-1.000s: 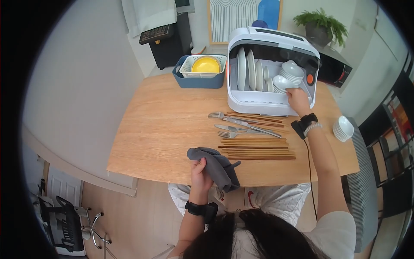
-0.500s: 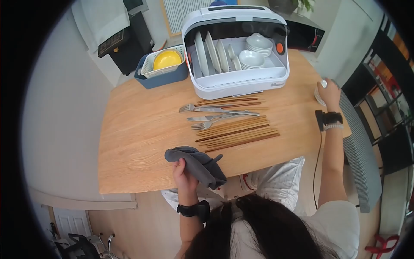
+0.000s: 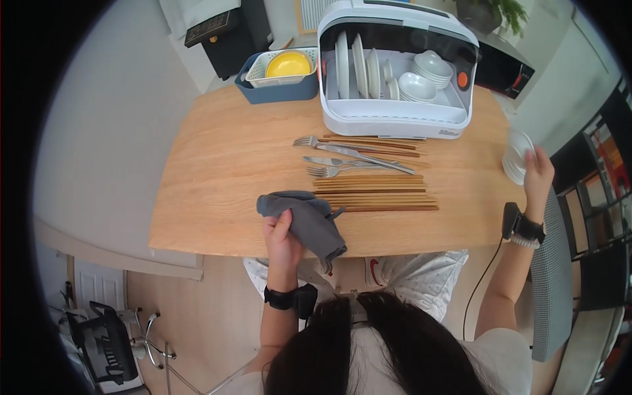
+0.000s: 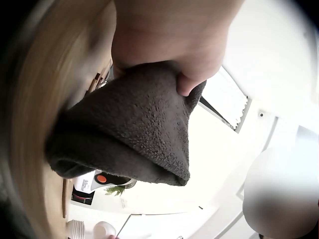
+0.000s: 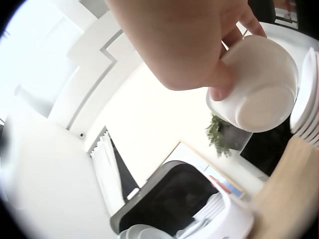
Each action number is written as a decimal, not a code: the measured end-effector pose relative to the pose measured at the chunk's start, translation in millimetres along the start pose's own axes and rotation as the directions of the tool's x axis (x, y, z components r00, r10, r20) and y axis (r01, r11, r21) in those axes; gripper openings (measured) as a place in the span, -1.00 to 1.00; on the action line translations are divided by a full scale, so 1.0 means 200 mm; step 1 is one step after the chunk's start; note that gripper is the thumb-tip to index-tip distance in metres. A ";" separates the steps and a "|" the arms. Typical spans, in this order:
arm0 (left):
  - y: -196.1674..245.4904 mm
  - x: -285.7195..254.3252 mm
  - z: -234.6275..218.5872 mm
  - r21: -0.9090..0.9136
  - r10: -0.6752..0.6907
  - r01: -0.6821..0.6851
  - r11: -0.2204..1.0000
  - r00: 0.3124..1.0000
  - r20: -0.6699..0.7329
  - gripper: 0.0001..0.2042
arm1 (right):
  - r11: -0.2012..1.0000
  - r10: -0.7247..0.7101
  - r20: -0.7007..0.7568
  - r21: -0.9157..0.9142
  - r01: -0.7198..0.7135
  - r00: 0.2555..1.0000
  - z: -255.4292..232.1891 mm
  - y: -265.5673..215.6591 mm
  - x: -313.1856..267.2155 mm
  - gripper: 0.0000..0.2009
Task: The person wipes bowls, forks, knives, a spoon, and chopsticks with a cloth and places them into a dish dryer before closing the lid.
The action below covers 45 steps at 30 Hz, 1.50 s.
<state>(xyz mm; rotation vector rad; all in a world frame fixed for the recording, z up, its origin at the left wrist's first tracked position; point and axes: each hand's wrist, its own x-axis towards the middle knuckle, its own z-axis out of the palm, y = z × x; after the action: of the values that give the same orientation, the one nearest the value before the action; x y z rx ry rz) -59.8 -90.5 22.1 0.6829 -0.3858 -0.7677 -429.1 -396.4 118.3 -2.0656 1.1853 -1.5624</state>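
Observation:
My left hand grips a folded dark grey towel over the table's front edge. In the left wrist view, the thumb presses into the towel's fuzzy fabric. At the table's right edge, my right hand holds a small white bowl by its rim and side, thumb on one side and fingers on the other. The bowl is tilted, its foot ring showing in the right wrist view. Right beside it stands a stack of white bowls. Further back, a white dish box holds upright plates and stacked bowls.
Wooden chopsticks lie in rows mid-table, with forks and knives among them. A blue basin at the back left carries a white basket with a yellow bowl. A grey bench runs along the right side.
My right hand has gone from the bowls in the dish box to the stack at the right and now holds a bowl from it. The left hand keeps its grip on the towel.

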 end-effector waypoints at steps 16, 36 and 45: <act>0.14 -0.18 0.33 0.684 -0.091 -0.251 0.685 0.902 0.421 -0.79 | 0.930 -0.341 0.828 0.368 0.028 0.445 0.54 -1.11 -0.54 -0.90; 0.14 -0.17 0.27 0.567 -0.188 -0.098 0.818 0.885 0.425 -0.76 | 0.899 -0.433 0.796 0.352 0.259 0.422 0.61 -1.16 -0.57 -0.92; 0.06 -0.17 0.21 -0.056 0.100 -0.103 0.993 0.993 -0.065 -0.79 | 0.631 -0.082 0.741 0.556 -0.540 0.667 0.64 -1.05 -0.75 -0.79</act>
<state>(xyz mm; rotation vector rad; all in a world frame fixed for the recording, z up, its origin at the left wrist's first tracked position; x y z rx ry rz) -99.4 -77.1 58.1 0.6251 -0.3376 -0.6576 -235.1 -185.0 110.5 -1.5431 0.3660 -0.7175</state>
